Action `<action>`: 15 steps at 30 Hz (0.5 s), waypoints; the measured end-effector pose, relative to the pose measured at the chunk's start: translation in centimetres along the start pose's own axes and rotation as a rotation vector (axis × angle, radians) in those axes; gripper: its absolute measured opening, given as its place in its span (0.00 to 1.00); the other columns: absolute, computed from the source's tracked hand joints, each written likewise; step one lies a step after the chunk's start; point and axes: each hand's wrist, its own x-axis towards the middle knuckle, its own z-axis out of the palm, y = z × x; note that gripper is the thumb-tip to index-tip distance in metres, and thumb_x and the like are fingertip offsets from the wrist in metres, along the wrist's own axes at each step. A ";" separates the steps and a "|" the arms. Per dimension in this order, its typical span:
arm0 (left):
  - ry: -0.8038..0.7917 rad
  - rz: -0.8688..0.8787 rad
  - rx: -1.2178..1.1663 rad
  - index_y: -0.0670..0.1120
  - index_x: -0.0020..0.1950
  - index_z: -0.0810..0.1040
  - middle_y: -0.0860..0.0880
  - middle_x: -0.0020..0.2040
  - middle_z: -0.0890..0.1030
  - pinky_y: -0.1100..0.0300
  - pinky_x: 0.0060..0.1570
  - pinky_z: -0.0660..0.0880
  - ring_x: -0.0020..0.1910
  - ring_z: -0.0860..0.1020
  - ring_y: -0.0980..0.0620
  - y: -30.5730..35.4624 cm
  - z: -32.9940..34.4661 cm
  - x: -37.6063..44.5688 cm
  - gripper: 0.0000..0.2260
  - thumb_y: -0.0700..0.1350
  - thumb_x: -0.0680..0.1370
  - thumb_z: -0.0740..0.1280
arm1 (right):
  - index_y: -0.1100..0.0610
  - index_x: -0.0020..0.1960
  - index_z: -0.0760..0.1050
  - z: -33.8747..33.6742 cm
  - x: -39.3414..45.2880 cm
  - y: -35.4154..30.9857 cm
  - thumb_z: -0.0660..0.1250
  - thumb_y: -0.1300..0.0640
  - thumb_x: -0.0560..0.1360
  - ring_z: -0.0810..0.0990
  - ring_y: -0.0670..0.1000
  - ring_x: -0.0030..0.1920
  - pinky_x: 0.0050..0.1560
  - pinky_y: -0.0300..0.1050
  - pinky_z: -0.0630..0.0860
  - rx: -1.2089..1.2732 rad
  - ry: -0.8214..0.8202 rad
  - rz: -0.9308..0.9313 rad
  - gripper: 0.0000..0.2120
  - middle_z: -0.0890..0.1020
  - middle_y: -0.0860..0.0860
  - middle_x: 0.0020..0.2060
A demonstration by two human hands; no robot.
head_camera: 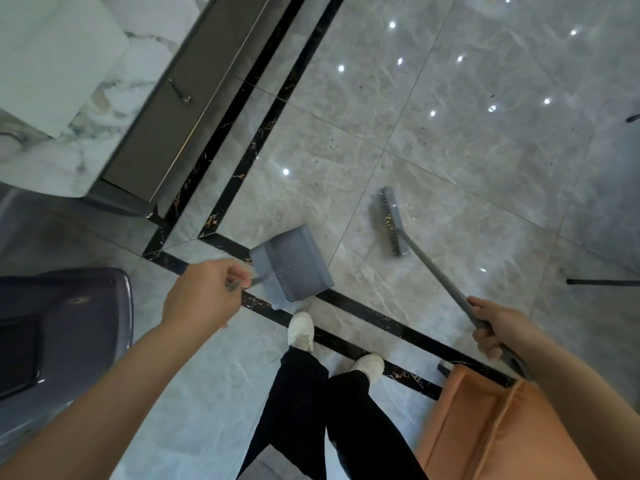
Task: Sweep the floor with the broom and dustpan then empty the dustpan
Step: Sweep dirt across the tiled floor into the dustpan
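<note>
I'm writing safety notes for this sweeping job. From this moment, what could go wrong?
1. The dustpan, gripped by the left hand, looks tilted, so anything in it might spill.
2. The broom head, steered by the right hand, sits apart from the dustpan; the small dark specks lie beyond both, so a hard stroke may scatter them.
3. The glossy floor could be slippery.

I'm holding dustpan (291, 263) left of broom (391, 223) | bin (65, 327) sitting left | cushion (491, 427) lying right
</note>
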 end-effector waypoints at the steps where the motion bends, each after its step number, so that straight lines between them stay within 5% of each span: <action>1: 0.003 -0.001 0.001 0.54 0.44 0.80 0.59 0.40 0.78 0.54 0.24 0.80 0.33 0.81 0.51 -0.6 -0.5 0.1 0.09 0.39 0.76 0.67 | 0.52 0.73 0.64 0.5 0.0 0.1 0.53 0.60 0.82 0.59 0.45 0.15 0.14 0.33 0.58 -0.003 0.008 -0.001 0.19 0.63 0.52 0.28; 15: 0.085 -0.103 -0.073 0.50 0.47 0.83 0.52 0.45 0.82 0.53 0.26 0.81 0.38 0.81 0.51 -7.1 -5.8 1.0 0.09 0.37 0.75 0.67 | 0.52 0.72 0.66 7.0 -0.8 -3.4 0.53 0.60 0.82 0.60 0.46 0.16 0.16 0.33 0.58 -0.080 0.084 -0.059 0.20 0.64 0.53 0.29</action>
